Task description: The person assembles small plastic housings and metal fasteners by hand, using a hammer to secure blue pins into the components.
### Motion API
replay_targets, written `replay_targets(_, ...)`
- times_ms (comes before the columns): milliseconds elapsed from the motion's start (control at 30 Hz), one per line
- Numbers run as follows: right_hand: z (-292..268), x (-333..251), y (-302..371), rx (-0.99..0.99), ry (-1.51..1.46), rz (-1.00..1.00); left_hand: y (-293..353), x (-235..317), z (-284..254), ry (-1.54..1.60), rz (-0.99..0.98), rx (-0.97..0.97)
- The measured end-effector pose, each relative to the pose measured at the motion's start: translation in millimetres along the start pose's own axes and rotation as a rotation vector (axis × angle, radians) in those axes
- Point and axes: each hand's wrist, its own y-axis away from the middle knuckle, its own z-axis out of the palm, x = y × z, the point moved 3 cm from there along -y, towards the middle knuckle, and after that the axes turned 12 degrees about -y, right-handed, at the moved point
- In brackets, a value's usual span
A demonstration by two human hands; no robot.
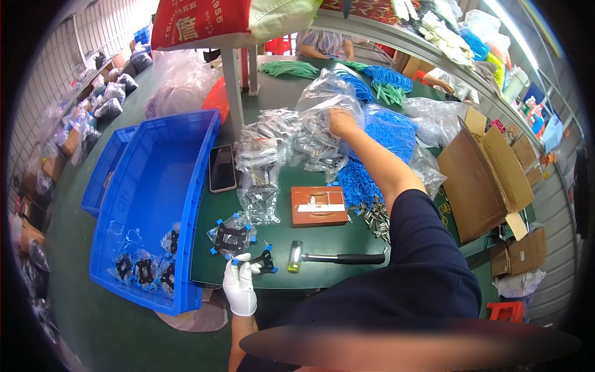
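- Glove, white, on left hand at near edge of green table.
- Left fingertips pinch small black bracket with blue tips; bracket sticks out right of the fingers, tilted, over near edge of table.
- Larger black bracket, blue corners, clear plastic around it, lies on table just far of left fingers, slightly left of the held one.
- Right arm stretches to far side; right hand at clear plastic bag, fingers hidden by plastic, so can't tell if spread or pinching, or on what.
- Hammer lies right of held bracket, yellowish head toward it, black handle to the right.
- Brown box far of hammer, mid-table.
- Bagged metal parts heaped far of left hand, left of right hand.
- Blue small parts piled near of right hand, under the forearm's left side; metal pins nearer still.
- Phone left of bagged metal parts.
- Blue bin left of table; bagged black brackets at its near end.
- Open carton far right.
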Motion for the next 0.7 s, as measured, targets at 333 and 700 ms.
replay_targets(333,-40.7,-33.6,56.9,0.0,-0.481,0.008,-2.1,4.9,-5.3,-0.23,-0.001,-0.057)
replay_targets(700,-47.1,-326.6,178.2,-0.346,-0.372,-1.104,-5.1,40.9,-60.6,0.198,0.07,0.169)
